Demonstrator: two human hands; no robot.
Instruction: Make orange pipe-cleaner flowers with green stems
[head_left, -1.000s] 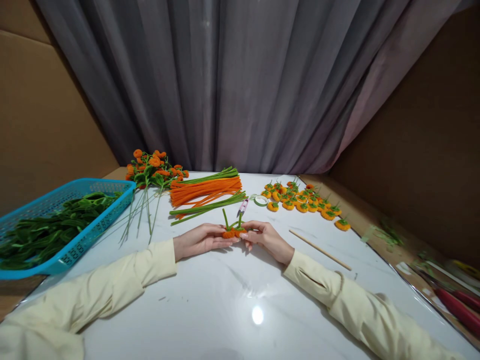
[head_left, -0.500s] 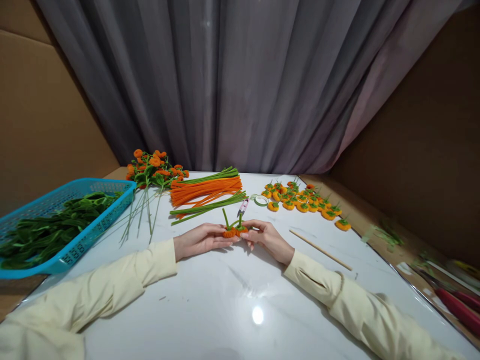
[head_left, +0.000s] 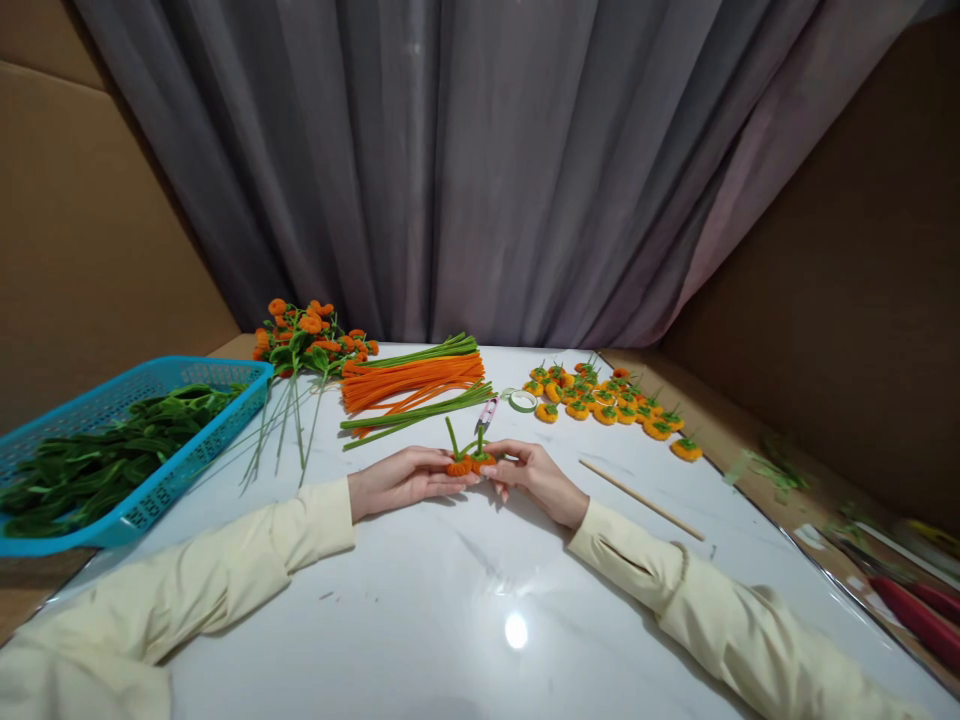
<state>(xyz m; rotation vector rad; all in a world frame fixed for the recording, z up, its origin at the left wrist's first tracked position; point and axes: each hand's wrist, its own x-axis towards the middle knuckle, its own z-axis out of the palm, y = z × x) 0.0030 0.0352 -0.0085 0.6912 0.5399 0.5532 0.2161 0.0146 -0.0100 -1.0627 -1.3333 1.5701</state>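
Note:
Between my hands, over the middle of the white table, is an orange pipe-cleaner flower piece made of two small round heads side by side, with green stems pointing up. My left hand pinches its left head, fingers stretched underneath. At the other end, my right hand grips the right head between thumb and fingers. Just behind the piece lies a small pink-handled cutting tool, partly overlapped by a green stem. A roll of green tape sits beside it.
Orange pipe cleaners and green pipe cleaners lie at the back. A blue basket of green leaves stands left, near finished orange flowers. Right are several yellow-orange flower heads, a wooden stick and red-handled pliers.

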